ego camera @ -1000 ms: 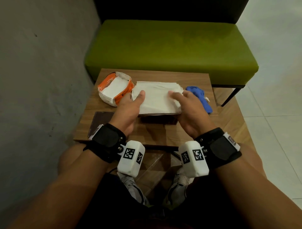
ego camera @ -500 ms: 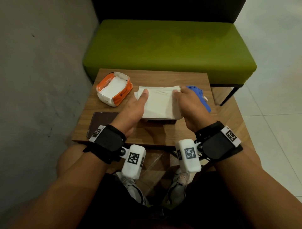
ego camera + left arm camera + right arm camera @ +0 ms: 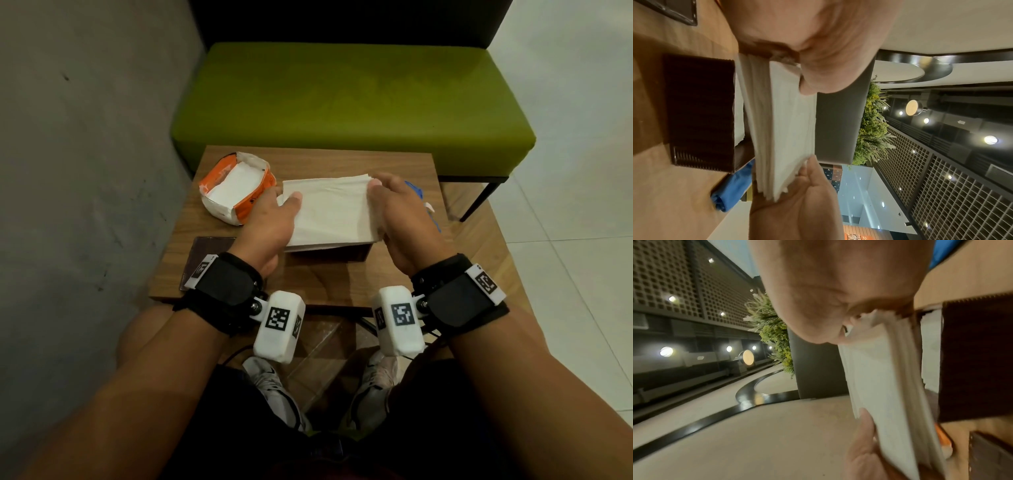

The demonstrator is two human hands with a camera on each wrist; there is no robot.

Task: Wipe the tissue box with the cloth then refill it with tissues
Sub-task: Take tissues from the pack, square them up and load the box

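Note:
A thick stack of white tissues [image 3: 330,210] hangs just above the dark brown tissue box [image 3: 334,255], which stands open on the wooden table [image 3: 318,161]. My left hand [image 3: 274,214] grips the stack's left end, thumb on top. My right hand [image 3: 394,209] grips the right end the same way. In the left wrist view the stack [image 3: 783,129] sits apart from the box [image 3: 701,112], and some white tissue shows inside the box. The blue cloth [image 3: 416,192] lies behind my right hand, mostly hidden; it shows beside the box [image 3: 731,191].
An opened orange and white tissue pack [image 3: 236,188] sits at the table's back left. A flat dark panel [image 3: 209,253] lies at the front left. A green bench [image 3: 342,102] stands behind the table, a grey wall to the left. My knees are under the table's front edge.
Both hands have slid farther forward along the ends of the stack, and the right hand now covers most of the blue cloth. The stack stays over the box.

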